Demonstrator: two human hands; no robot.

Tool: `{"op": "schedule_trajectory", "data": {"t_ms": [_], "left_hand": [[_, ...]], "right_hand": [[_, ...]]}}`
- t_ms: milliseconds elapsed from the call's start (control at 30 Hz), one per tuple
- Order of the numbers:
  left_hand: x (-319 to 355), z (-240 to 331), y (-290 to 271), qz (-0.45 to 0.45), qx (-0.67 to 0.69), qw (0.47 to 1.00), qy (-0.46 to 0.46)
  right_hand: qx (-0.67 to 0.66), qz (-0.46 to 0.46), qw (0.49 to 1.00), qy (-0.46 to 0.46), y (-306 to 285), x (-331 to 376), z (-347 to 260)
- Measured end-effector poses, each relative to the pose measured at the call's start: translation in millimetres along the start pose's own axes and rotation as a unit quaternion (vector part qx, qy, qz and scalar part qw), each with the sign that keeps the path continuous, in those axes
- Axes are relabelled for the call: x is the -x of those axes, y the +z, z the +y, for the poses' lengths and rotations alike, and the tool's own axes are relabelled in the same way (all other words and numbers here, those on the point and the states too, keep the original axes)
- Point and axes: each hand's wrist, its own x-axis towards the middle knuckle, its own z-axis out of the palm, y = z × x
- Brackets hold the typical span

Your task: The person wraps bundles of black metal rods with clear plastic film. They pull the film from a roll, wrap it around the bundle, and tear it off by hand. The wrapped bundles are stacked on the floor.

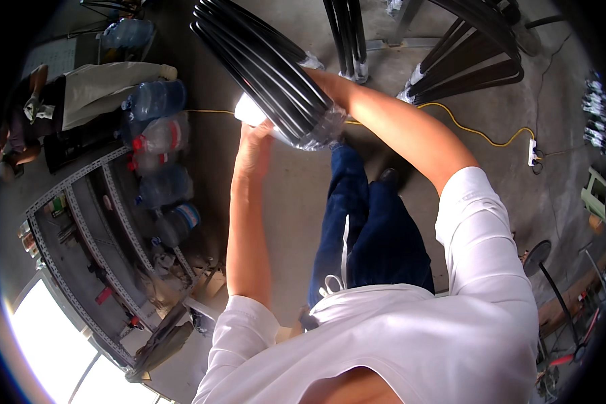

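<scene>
A bundle of black bent tubes (262,67) stands tilted in front of me, with clear plastic film (326,128) wrapped round its near end. My left hand (254,138) is closed at the bundle's left side, on a bright white, glossy thing (249,110) that looks like a roll of film; glare washes out its shape. From the right, my right arm reaches behind the bundle. Only the wrist end of my right hand (322,82) shows, and its fingers are hidden by the tubes.
More black tube bundles (475,60) stand beyond, ends wrapped in film. A yellow cable (461,128) crosses the floor to a white power strip (532,153). Large water bottles (165,186) and a metal shelf frame (81,212) line the left, where another person (101,91) is partly visible.
</scene>
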Motion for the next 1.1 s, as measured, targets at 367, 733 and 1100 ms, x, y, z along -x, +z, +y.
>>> {"op": "schedule_trajectory", "data": {"t_ms": [367,733,1100], "left_hand": [[2,-6,24,-0.090,0.282,0.955,-0.016],[4,-35,20,0.039,0.110,0.993,0.023],[39,-17,53,0.146,0.055,0.986,0.066]], "right_hand": [[-0.048,0.017,0.997,-0.061,-37,-31,-6],[-0.049,0.020,0.993,0.105,-2,-2,-38],[0.026,0.037,0.989,0.138,-30,22,-23]]}}
